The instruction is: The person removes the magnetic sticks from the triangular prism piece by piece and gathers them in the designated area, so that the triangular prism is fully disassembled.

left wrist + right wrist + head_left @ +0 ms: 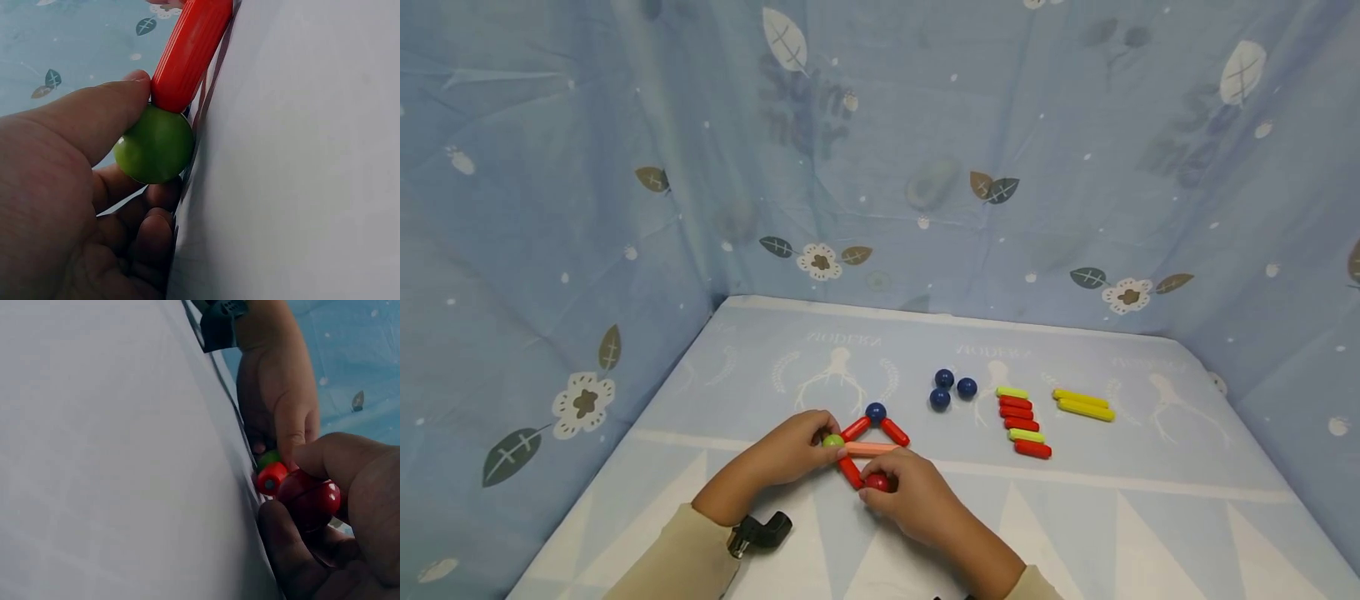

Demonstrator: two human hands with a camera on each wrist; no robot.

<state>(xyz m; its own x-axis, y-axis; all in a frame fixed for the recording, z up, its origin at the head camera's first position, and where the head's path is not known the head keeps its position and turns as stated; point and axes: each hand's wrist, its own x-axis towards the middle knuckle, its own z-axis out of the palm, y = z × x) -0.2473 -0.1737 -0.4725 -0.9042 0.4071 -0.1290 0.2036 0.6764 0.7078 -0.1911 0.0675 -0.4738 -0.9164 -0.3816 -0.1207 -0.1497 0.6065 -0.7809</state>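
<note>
My left hand [797, 450] pinches a lime-green ball [832, 442] between thumb and fingers, close to the tabletop. Against this ball stands the end of a red magnetic rod [190, 56] in the left wrist view. In my right hand [917, 498] is a shiny red ball [309, 499], near the free end of the lower red rod [851, 472]; whether they touch I cannot tell. An orange rod [869, 449] runs from the green ball toward the right hand, which partly hides it. Above it, a dark blue ball [876, 412] joins two slanting red rods.
Three loose blue balls [940, 399] lie farther back, right of the shape. Beside them is a column of short red and lime rods [1022, 423]. Two yellow rods [1086, 409] lie farther right. Patterned blue curtains [925, 167] hang around the table.
</note>
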